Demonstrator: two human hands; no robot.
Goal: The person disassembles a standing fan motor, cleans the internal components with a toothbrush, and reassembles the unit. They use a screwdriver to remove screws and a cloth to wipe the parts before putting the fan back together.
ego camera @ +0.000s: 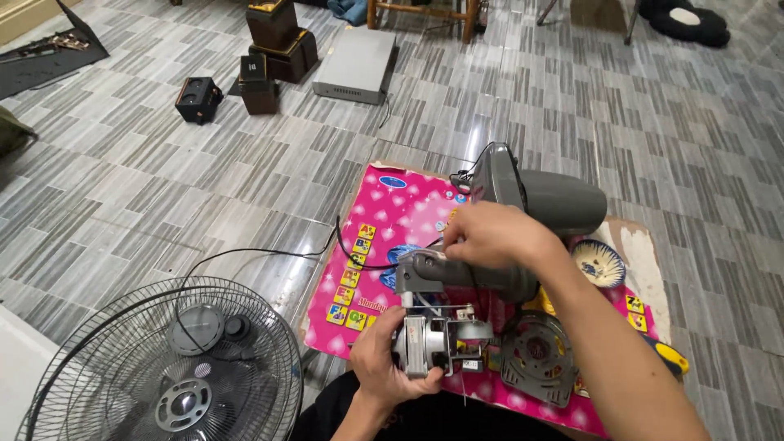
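Observation:
My left hand (384,359) grips a silver fan motor (437,341) with wires, held low over a pink printed mat (400,214). My right hand (490,235) pinches wiring at the top of the grey fan neck (457,276), which joins a dark grey fan housing (543,196). A round grey motor cover plate (535,358) lies on the mat just right of the motor. A black cable (269,253) runs from the neck across the floor to the left.
A wire fan guard (163,367) with a blade hub lies at bottom left. A small patterned bowl (598,263) and a yellow-handled tool (671,356) sit on the right. Dark speaker boxes (273,49), a grey flat device (355,65) and chair legs stand farther back on the tiled floor.

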